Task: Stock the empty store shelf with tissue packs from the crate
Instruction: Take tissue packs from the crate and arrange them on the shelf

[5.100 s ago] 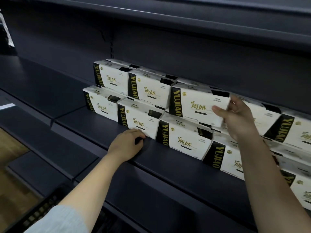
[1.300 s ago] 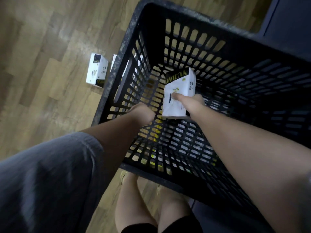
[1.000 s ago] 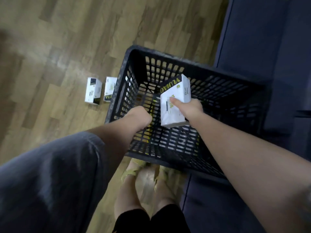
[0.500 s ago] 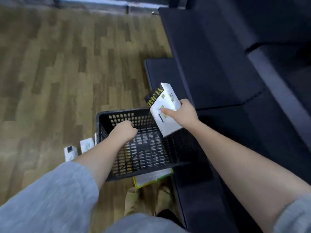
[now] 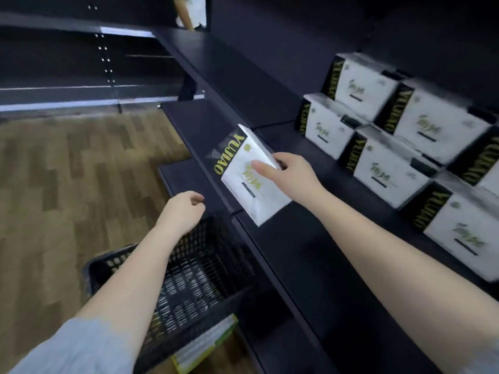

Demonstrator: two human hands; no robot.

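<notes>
My right hand [image 5: 290,175] grips a white tissue pack [image 5: 251,179] with a black end printed in yellow letters, thumb on its front face, in the air over the front edge of the dark shelf [image 5: 305,238]. Several matching packs [image 5: 383,147] stand stacked in two layers at the right of that shelf. My left hand [image 5: 182,211] hovers over the black plastic crate [image 5: 189,279] on the floor, fingers loosely curled, holding nothing. No packs show in the visible part of the crate.
A white and green package [image 5: 208,346] lies on the wooden floor [image 5: 67,184] under the crate's near corner. More dark shelves [image 5: 229,66] run to the left and above. A person's legs [image 5: 189,12] show at the top.
My right hand has lifted the pack out of the crate and up to shelf height. My view has swung up from the crate to the shelf. My left hand has risen above the crate.
</notes>
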